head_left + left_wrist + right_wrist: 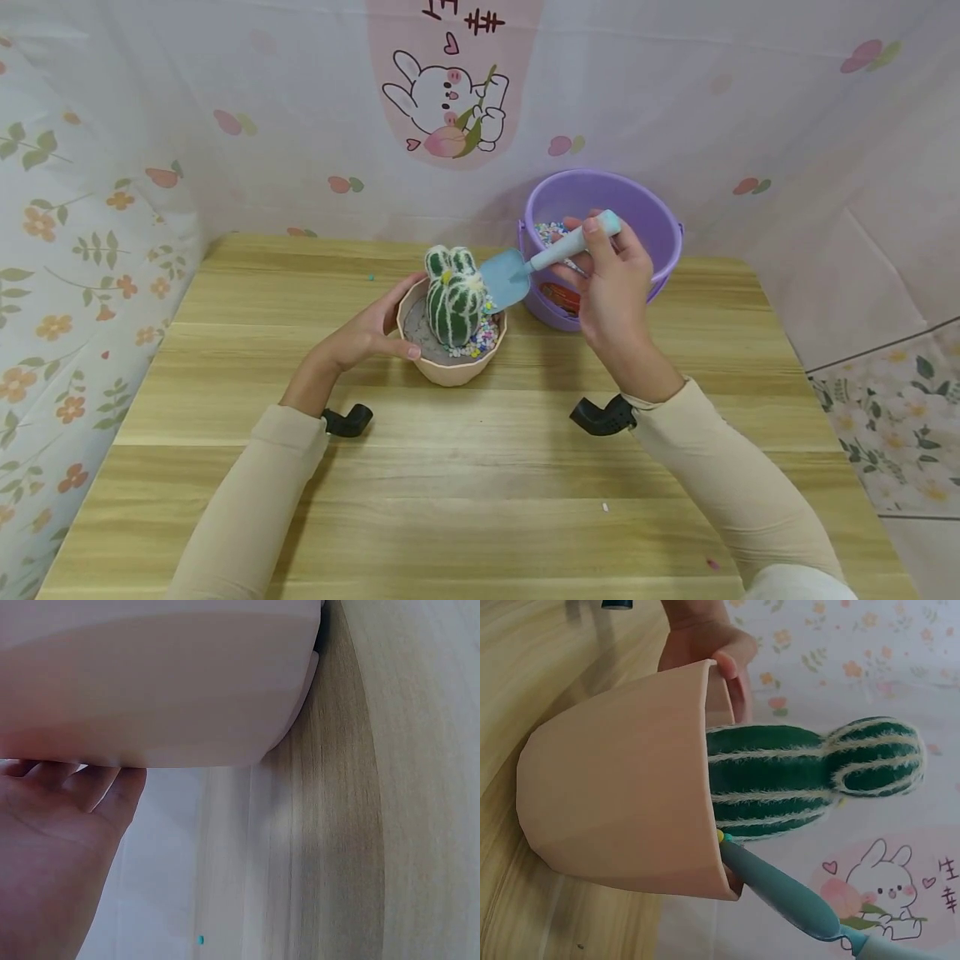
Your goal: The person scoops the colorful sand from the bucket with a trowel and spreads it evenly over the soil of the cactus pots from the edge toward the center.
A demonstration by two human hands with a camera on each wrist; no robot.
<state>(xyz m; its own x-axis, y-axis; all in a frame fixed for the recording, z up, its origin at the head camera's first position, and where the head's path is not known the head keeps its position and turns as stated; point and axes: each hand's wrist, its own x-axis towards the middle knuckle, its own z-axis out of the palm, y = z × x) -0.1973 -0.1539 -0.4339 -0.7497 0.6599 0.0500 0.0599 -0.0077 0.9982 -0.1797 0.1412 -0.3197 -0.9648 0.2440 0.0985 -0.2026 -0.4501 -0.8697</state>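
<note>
In the head view a peach flower pot (448, 372) stands on the table with a green cactus (454, 310) with white fuzzy ridges in it. Grey soil (420, 323) shows on the pot's left side, coloured pebbles (483, 336) on its right. My left hand (363, 335) grips the pot at its left side, the thumb along the near rim. In my right hand (617, 287) is the handle of a small blue trowel (506, 279). Its blade tilts down over the right rim beside the cactus, a few pebbles at its tip. The right wrist view shows the blade (780, 891) edge-on at the rim.
Behind my right hand stands a purple bucket (600, 187) holding more coloured pebbles (551, 232). A reddish item (558, 297) shows low in it. Stray bits, such as a white one (605, 507), lie on the wooden table (465, 467). A printed cloth (300, 108) hangs close behind.
</note>
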